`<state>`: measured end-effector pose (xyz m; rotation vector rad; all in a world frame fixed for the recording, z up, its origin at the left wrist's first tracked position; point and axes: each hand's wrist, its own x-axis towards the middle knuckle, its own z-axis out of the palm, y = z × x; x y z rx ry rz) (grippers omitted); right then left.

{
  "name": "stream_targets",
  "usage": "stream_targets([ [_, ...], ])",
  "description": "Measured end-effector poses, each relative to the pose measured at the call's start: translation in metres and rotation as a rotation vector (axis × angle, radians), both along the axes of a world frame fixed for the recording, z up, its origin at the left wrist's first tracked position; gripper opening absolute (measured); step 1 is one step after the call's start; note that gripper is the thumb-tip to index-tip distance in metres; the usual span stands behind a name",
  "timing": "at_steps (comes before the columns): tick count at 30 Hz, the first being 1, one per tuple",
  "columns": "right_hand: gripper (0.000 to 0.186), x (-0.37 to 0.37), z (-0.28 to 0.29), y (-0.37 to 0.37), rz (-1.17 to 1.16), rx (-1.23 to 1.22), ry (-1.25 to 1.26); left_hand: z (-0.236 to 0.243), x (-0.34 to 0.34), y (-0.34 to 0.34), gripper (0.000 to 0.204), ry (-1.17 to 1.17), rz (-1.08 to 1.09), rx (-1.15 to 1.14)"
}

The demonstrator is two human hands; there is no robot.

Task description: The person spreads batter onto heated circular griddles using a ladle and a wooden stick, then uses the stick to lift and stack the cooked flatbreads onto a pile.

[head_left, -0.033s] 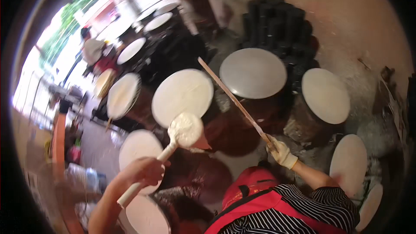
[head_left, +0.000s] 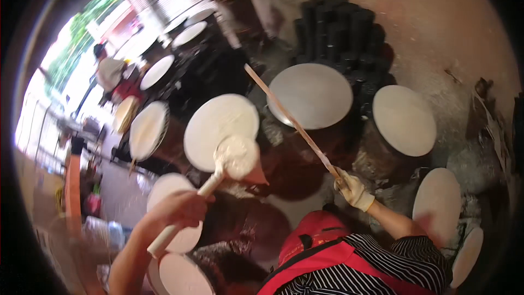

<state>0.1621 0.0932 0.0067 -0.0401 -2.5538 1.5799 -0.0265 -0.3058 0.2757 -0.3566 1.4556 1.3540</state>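
Observation:
My left hand (head_left: 183, 207), bare, is closed round the white handle (head_left: 210, 184) of a large ladle, whose round cup (head_left: 236, 157) holds thick, pale batter over the near edge of a cream-topped round griddle (head_left: 215, 120). My right hand (head_left: 352, 188), in a light glove, grips a long wooden stick (head_left: 289, 117), which slants up across the front of a greyer round griddle (head_left: 314, 90). Pale round griddles also stand below my left arm (head_left: 185, 278) and beside my right arm (head_left: 436, 202).
A person (head_left: 112, 74) works among griddles at the back left. A stack of black briquettes (head_left: 338, 30) stands against the wall. More round tops (head_left: 404, 120) surround me. An orange ledge (head_left: 72, 191) and plastic containers (head_left: 109, 232) line the left side; torn board (head_left: 486, 109) leans at right.
The view has shifted slightly, with the far griddles lower and further left. The ladle is slightly higher, nearer the cream griddle's middle, and the stick's tip is higher and further left.

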Motion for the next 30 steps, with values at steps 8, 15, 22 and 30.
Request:
stream_targets([
  [8, 0.043, -0.099, 0.099, 0.197, -0.182, 0.443, 0.356, -0.003, -0.130, 0.372, 0.030, 1.315, -0.798, -0.255],
  [15, 0.047, -0.151, 0.013, 0.302, -0.342, -0.038, 0.394, -0.095, -0.163, 0.507, 0.031, 1.466, -0.729, -0.183],
  [22, 0.047, -0.123, -0.118, 0.261, -0.582, -0.147, 0.005, -0.243, -0.175, 0.539, 0.025, 0.997, -0.117, 0.013],
  [30, 0.045, -0.207, -0.131, 0.243, -0.688, -0.286, -0.143, -0.241, -0.183, 0.540, 0.028, 0.617, 0.441, 0.394],
])
